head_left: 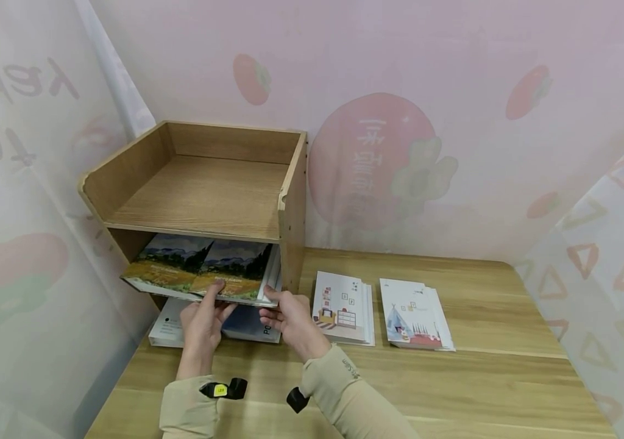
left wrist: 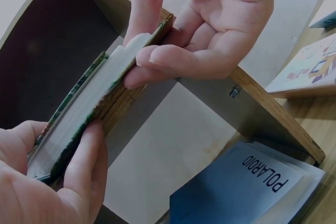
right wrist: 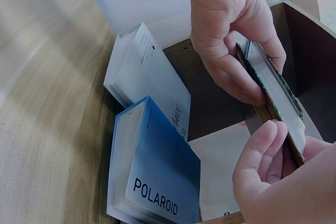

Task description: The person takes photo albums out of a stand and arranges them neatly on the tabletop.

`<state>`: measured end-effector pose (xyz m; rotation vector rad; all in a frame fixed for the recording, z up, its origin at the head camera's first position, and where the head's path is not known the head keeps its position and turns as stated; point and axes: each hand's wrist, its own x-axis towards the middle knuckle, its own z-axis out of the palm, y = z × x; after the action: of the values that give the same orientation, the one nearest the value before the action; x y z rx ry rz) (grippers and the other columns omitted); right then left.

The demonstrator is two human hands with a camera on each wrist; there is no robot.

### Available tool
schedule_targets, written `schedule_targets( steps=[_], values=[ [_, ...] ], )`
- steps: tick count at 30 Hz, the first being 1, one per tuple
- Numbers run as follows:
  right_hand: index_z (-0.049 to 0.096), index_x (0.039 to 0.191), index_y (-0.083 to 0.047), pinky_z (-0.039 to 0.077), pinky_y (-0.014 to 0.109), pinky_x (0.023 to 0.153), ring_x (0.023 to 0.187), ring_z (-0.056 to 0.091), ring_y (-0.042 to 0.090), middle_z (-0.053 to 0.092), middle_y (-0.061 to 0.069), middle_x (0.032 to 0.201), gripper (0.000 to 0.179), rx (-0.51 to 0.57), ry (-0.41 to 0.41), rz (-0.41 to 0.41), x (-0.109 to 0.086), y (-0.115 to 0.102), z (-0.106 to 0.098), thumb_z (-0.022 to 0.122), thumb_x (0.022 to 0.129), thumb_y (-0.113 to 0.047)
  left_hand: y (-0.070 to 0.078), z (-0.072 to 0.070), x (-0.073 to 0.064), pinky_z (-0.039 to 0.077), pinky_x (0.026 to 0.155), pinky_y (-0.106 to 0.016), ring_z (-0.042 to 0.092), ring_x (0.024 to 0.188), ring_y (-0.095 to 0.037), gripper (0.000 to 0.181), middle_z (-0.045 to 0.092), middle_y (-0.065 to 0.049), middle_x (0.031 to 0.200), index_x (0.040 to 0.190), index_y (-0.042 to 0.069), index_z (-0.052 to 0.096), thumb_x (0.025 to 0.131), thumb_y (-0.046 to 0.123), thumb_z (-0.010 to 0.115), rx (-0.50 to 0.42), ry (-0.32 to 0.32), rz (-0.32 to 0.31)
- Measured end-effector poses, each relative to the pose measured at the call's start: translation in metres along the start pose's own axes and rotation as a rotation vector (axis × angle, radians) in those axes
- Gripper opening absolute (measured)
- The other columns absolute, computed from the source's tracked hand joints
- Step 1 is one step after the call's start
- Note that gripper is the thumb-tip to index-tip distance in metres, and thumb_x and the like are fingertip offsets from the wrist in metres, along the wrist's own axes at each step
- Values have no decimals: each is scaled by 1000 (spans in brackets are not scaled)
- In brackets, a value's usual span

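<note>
Two books with painted landscape covers lie side by side in the shelf's middle compartment, a left book [head_left: 172, 259] and a right book [head_left: 237, 262]. My left hand [head_left: 202, 323] pinches the right book's front edge, thumb on the cover and fingers below. At its right corner my right hand [head_left: 294, 320] grips it between thumb and curled fingers. In the left wrist view, white pages show between the landscape book's [left wrist: 86, 108] green-edged covers. Close below the hands, a blue POLAROID book [right wrist: 163, 171] and a white book [right wrist: 152, 72] occupy the lower compartment.
The wooden shelf unit [head_left: 292, 213] stands at the table's back left, its top tray [head_left: 202, 189] above the books. To its right, white illustrated books lie in a near stack [head_left: 339, 305] and a farther stack [head_left: 407, 311] on the wooden table [head_left: 487, 317]. Printed curtains hang behind.
</note>
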<state>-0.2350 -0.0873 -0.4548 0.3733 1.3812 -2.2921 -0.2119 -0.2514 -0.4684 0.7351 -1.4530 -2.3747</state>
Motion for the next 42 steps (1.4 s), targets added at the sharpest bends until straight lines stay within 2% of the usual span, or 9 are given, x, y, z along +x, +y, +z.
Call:
schedule_targets(
  steps=[6, 13, 16, 17, 22, 32, 37, 39, 42],
  values=[
    [66, 115, 0, 56, 29, 61, 66, 62, 19, 63, 13, 84, 34, 2, -3, -3, -1, 0, 0, 76, 88, -18, -1, 0, -1, 55, 83, -29, 67, 87, -19, 48, 48, -16, 112, 122, -3, 57, 91, 29, 73, -15, 0, 11],
    [66, 115, 0, 56, 30, 62, 68, 62, 20, 63, 13, 84, 33, 6, -7, 5, -1, 0, 0, 75, 90, -18, -9, -4, 0, 57, 79, -29, 68, 83, -19, 43, 52, -16, 104, 112, -1, 61, 88, 30, 77, -16, -46, 123],
    [65, 117, 0, 57, 31, 64, 70, 63, 22, 62, 14, 88, 33, 5, -6, 9, -3, -1, 1, 74, 90, -17, -8, -5, 0, 56, 81, -30, 67, 84, -19, 46, 50, -15, 109, 114, -4, 60, 88, 31, 77, -20, -43, 97],
    [64, 118, 0, 57, 32, 65, 71, 63, 22, 62, 15, 90, 34, 5, -5, 11, -4, -1, 1, 74, 91, -17, -4, -2, -5, 55, 84, -30, 66, 86, -18, 50, 47, -14, 113, 116, -3, 58, 89, 34, 75, 14, -19, 66],
    [62, 120, 1, 58, 34, 68, 74, 64, 24, 62, 18, 96, 35, 1, 4, 16, -10, 2, 0, 73, 91, -15, -1, -6, -9, 54, 86, -31, 63, 89, -17, 47, 43, -10, 121, 120, -3, 54, 92, 31, 72, 19, -26, -7],
    [61, 120, 0, 58, 38, 75, 80, 65, 28, 61, 17, 99, 39, -2, -47, 22, -27, 12, 0, 75, 90, -20, 3, -19, -23, 54, 89, -33, 61, 99, -19, 43, 41, -9, 123, 116, -2, 50, 94, 28, 70, 56, -80, 8],
    [59, 123, 1, 58, 39, 75, 82, 66, 29, 62, 17, 95, 40, -11, -98, 36, -35, 16, -3, 72, 91, -20, 2, -27, -32, 54, 89, -34, 58, 77, -12, 44, 40, -11, 118, 112, -5, 47, 94, 28, 70, 87, -91, 28],
    [60, 119, 1, 58, 37, 72, 78, 66, 27, 62, 16, 94, 36, -32, -113, 37, -36, 18, -4, 72, 91, -20, 1, -31, -35, 54, 88, -34, 54, 68, -10, 45, 40, -11, 121, 111, -4, 43, 94, 27, 71, 99, -93, 32],
    [63, 109, 0, 57, 34, 67, 74, 66, 25, 63, 16, 93, 29, -74, -125, 28, -37, 21, -6, 72, 89, -19, 0, -36, -37, 55, 87, -35, 56, 64, -9, 43, 41, -11, 128, 113, -3, 43, 94, 24, 70, 102, -98, 27]
  ],
)
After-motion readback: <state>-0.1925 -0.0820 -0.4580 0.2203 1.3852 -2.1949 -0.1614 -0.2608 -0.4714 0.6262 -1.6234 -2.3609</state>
